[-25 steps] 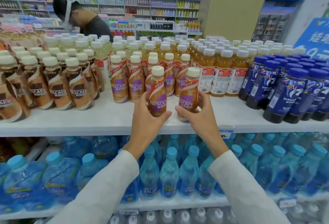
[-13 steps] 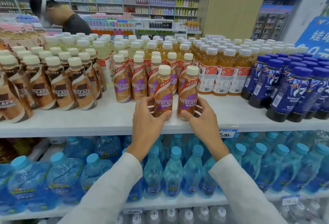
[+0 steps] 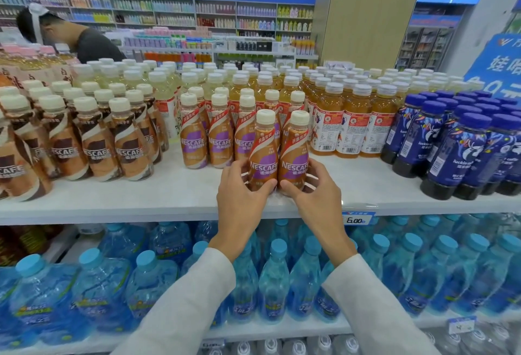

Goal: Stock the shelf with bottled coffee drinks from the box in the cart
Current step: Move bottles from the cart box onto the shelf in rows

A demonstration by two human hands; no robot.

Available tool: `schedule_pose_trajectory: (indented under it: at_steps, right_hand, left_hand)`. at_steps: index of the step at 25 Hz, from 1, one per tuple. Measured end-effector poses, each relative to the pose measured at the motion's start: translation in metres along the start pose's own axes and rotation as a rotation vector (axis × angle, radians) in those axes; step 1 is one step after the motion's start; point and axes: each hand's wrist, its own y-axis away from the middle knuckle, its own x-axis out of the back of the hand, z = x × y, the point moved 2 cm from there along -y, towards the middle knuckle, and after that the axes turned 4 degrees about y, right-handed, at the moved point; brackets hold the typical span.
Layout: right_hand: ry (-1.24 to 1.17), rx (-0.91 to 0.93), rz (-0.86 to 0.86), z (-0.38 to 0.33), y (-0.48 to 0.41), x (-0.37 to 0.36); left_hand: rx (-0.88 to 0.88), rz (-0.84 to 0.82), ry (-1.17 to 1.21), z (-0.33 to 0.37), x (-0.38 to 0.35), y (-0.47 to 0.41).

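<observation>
Placement step. Our left hand [image 3: 241, 196] grips the left bottle [image 3: 263, 154] and our right hand [image 3: 317, 194] grips the right bottle [image 3: 294, 154], fingers curled round their lower halves. Both stand upright and touching on the shelf [image 3: 141, 199]. Next, we judge, we release them and nudge them toward the matching row [image 3: 208, 140] just beyond the left hand. Box and cart are out of view, and our thumbs hide the bottle bases.

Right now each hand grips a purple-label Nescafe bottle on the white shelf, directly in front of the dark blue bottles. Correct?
Wrong spot. The left hand grips the left bottle and the right hand the right bottle on the white shelf, but in front of the matching Nescafe row; the dark blue bottles stand well to the right. The head view shows it.
</observation>
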Motion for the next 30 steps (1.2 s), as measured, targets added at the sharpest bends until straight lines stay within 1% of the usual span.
schedule_pose_trajectory:
  at_steps: [7,15,21,30]
  right_hand:
    - [0.100,-0.033,-0.014,0.000,-0.037,0.004]
    - [0.130,-0.068,-0.013,0.009,-0.064,-0.002]
    - [0.118,-0.073,-0.035,0.014,-0.077,-0.005]
    - [0.136,-0.064,-0.037,0.019,-0.086,-0.008]
  left_hand:
    - [-0.009,0.049,-0.032,0.013,-0.031,-0.016]
    - [-0.019,0.099,-0.203,0.022,-0.059,-0.031]
    - [-0.052,0.105,-0.348,0.026,-0.067,-0.040]
    - [-0.053,0.092,-0.402,0.024,-0.075,-0.044]
